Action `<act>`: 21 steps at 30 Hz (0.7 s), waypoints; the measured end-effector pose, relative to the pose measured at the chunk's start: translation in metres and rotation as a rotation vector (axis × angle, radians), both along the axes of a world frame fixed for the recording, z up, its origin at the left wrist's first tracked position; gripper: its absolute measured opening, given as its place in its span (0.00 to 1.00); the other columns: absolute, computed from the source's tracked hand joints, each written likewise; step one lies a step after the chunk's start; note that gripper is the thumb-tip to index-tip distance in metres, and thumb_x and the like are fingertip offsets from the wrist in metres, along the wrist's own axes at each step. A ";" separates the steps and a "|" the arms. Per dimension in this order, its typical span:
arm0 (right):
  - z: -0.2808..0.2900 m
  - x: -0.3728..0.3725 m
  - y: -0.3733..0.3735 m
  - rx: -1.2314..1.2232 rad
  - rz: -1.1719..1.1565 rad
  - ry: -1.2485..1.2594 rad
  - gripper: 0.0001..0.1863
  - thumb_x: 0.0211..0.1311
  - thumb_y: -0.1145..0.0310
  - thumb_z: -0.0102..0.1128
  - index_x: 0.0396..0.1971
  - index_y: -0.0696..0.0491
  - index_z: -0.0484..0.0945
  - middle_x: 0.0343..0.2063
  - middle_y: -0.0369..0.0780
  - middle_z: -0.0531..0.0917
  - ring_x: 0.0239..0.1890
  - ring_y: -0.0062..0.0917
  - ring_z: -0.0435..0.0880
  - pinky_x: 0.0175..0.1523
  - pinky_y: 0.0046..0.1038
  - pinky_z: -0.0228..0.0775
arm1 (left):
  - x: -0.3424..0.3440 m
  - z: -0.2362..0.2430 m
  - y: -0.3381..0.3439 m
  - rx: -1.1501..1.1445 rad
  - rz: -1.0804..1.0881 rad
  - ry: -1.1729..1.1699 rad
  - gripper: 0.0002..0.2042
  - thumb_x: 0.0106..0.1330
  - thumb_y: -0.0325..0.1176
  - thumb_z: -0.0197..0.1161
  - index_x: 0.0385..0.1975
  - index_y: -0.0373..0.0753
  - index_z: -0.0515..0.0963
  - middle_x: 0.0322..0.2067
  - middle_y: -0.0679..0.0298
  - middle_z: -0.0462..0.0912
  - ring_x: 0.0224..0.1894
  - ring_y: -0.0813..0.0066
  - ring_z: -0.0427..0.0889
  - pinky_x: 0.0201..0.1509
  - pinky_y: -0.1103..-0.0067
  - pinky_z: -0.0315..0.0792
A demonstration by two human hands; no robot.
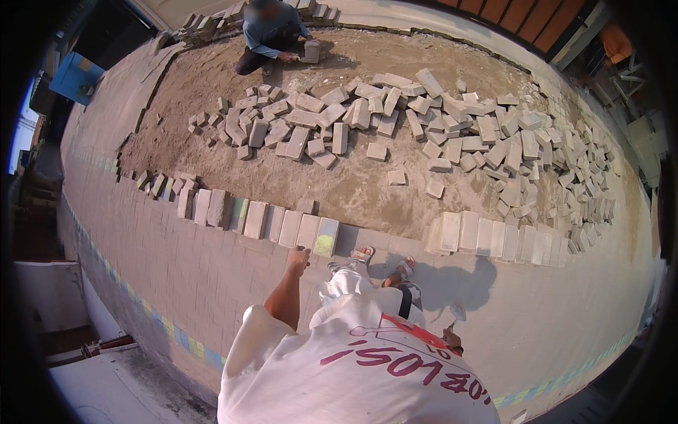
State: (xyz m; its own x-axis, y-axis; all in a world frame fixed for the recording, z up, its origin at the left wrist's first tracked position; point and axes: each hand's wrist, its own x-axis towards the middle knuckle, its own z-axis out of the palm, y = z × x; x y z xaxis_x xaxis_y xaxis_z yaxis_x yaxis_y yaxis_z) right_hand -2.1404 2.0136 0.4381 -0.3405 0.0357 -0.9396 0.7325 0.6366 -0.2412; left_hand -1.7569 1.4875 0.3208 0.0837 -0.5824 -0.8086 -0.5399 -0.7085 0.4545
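Note:
My left hand [299, 260] is low over the paving, its fingers curled closed at the near end of a pale paving block [308, 232]. Whether it grips anything is hidden. That block belongs to a row laid side by side; the row's right end is a block with yellow-green paint [325, 237]. Beside my right hip, my right hand [453, 340] is closed round the handle of what looks like a small trowel, its grey blade [458, 311] pointing forward. My shirt partly covers that hand.
Beyond the rows lies bare sandy ground [339, 201] with a large heap of loose paving blocks [367, 106]. Another block row [487, 237] stands to the right. A person [272, 35] crouches at the far side, hands at a block [311, 51]. A blue box [76, 78] stands far left.

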 end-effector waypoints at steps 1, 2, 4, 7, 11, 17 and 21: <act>-0.001 -0.026 0.002 -0.010 0.035 -0.021 0.13 0.65 0.61 0.60 0.27 0.51 0.67 0.16 0.37 0.70 0.13 0.31 0.71 0.16 0.36 0.62 | -0.002 0.000 0.024 0.019 0.058 -0.001 0.18 0.67 0.36 0.60 0.54 0.39 0.74 0.33 0.61 0.80 0.22 0.70 0.80 0.21 0.74 0.70; -0.004 -0.047 0.003 -0.025 0.049 -0.044 0.13 0.65 0.61 0.60 0.27 0.51 0.67 0.16 0.38 0.70 0.13 0.31 0.71 0.16 0.36 0.62 | -0.007 0.004 0.046 0.035 0.106 -0.003 0.18 0.67 0.36 0.60 0.55 0.40 0.74 0.33 0.61 0.81 0.22 0.70 0.80 0.21 0.74 0.70; -0.015 -0.092 0.010 -0.057 0.071 -0.096 0.13 0.64 0.62 0.61 0.29 0.52 0.67 0.16 0.38 0.70 0.13 0.32 0.71 0.16 0.36 0.62 | -0.017 0.021 0.086 0.056 0.199 0.034 0.18 0.67 0.36 0.60 0.55 0.40 0.74 0.36 0.60 0.82 0.22 0.68 0.81 0.22 0.73 0.72; -0.036 -0.143 0.017 0.047 0.049 -0.049 0.11 0.63 0.66 0.62 0.32 0.54 0.70 0.17 0.41 0.72 0.14 0.34 0.74 0.17 0.39 0.65 | -0.047 0.044 0.137 0.086 0.272 0.078 0.19 0.67 0.36 0.60 0.57 0.39 0.73 0.40 0.57 0.83 0.28 0.65 0.83 0.27 0.72 0.76; -0.032 -0.202 -0.025 0.146 0.107 -0.021 0.09 0.63 0.68 0.61 0.32 0.55 0.70 0.17 0.42 0.73 0.15 0.34 0.75 0.17 0.39 0.65 | -0.043 0.028 0.190 0.092 0.394 0.140 0.21 0.67 0.35 0.59 0.59 0.37 0.71 0.43 0.52 0.82 0.38 0.61 0.84 0.36 0.68 0.80; -0.009 -0.242 -0.102 0.045 0.233 0.015 0.11 0.62 0.66 0.62 0.35 0.52 0.69 0.18 0.40 0.73 0.14 0.32 0.75 0.17 0.37 0.68 | -0.018 -0.008 0.220 0.165 0.480 0.141 0.21 0.68 0.34 0.59 0.59 0.33 0.70 0.44 0.48 0.81 0.39 0.56 0.83 0.38 0.63 0.81; 0.018 -0.217 -0.143 0.017 0.320 0.102 0.11 0.61 0.65 0.62 0.37 0.49 0.68 0.18 0.39 0.73 0.13 0.29 0.74 0.16 0.34 0.68 | -0.024 0.013 0.185 0.174 0.348 0.049 0.21 0.68 0.36 0.60 0.58 0.35 0.71 0.41 0.53 0.82 0.32 0.62 0.84 0.33 0.67 0.78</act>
State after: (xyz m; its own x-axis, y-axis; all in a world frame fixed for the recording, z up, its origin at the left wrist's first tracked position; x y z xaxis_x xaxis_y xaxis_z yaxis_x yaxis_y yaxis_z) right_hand -2.3573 1.8708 0.4566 -0.4291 -0.0733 -0.9003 0.4673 0.8349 -0.2907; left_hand -1.7805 1.6730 0.3335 0.2113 -0.3795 -0.9008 -0.2340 -0.9144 0.3303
